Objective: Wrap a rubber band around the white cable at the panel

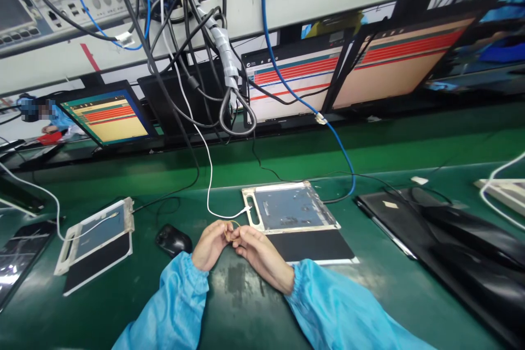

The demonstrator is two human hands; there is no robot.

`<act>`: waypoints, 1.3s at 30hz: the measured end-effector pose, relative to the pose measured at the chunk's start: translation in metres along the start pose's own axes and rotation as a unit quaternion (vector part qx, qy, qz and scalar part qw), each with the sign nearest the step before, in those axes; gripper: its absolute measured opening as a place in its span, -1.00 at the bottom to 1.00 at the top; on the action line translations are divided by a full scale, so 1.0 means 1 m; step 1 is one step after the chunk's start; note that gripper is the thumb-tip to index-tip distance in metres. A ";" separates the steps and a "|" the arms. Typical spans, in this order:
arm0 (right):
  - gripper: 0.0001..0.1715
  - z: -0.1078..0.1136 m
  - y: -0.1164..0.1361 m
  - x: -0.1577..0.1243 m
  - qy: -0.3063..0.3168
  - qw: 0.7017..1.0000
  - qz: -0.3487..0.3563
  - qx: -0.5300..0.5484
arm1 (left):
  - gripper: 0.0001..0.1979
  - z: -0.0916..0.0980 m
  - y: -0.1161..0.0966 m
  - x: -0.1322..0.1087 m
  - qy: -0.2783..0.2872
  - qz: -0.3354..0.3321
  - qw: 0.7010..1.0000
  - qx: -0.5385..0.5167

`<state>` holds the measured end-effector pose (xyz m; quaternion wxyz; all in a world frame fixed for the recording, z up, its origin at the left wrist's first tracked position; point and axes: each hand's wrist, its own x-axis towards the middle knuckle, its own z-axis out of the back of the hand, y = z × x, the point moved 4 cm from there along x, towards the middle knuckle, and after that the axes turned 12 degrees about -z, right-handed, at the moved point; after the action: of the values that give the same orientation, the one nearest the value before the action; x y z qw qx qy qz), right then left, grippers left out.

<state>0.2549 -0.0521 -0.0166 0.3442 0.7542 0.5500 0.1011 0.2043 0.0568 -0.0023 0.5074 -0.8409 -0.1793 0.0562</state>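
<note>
Over the green bench, my left hand and my right hand meet with bent fingers. Pinched between them is a thin, yellowish rubber band, part of it hidden by the fingertips. Just beyond my right hand lies a white-framed device with a scuffed blue-grey face and a handle slot. A black panel with a white edge sticks out on its near side. The end of a white cable rests at the device's handle. To the left of my left hand sits a black computer mouse.
A similar white-framed device lies at the left, beside a glossy dark panel. Black covers or bags spread over the right side. Several monitors line the back, and bundled cables and a blue cable hang down in front.
</note>
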 end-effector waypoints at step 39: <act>-0.58 0.000 0.000 0.004 0.018 1.000 0.015 0.016 | -0.60 -0.001 0.001 -0.002 0.035 -0.017 0.998 0.048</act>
<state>0.2565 -0.0489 -0.0170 0.3210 0.7656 0.5464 0.1112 0.2025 0.0550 -0.0028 0.5544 -0.8138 -0.1724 0.0269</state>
